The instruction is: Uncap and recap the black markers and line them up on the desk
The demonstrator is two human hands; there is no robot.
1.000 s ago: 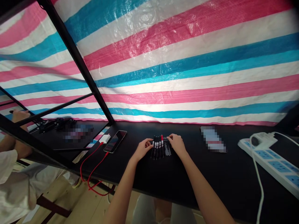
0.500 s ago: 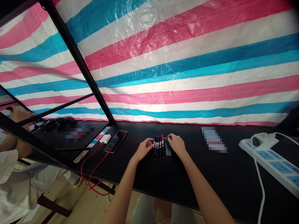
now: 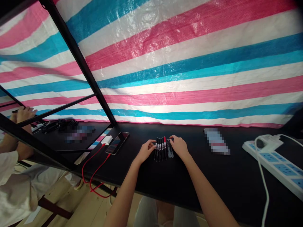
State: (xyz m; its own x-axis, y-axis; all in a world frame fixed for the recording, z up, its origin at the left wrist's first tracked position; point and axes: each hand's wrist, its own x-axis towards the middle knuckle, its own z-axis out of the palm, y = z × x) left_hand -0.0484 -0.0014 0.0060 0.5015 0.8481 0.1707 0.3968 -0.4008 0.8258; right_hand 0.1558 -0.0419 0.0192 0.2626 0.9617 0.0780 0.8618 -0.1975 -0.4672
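Loosely half-curled and apart, the left hand point(image 3: 144, 151) and right hand point(image 3: 180, 146) are bracketing the pens point(image 3: 162, 149), fingertips meeting the row's edges

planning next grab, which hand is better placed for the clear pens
Probably the right hand: its fingers are beside the clear pens; the left hand is at the row's opposite end, by the black pens.

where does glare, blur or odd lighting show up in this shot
Head view: glare flecks the striped sheet, which is brightest behind the pens; head view: blocky pixels mask an item right of the right hand; head view: print on the pens is too small to read.
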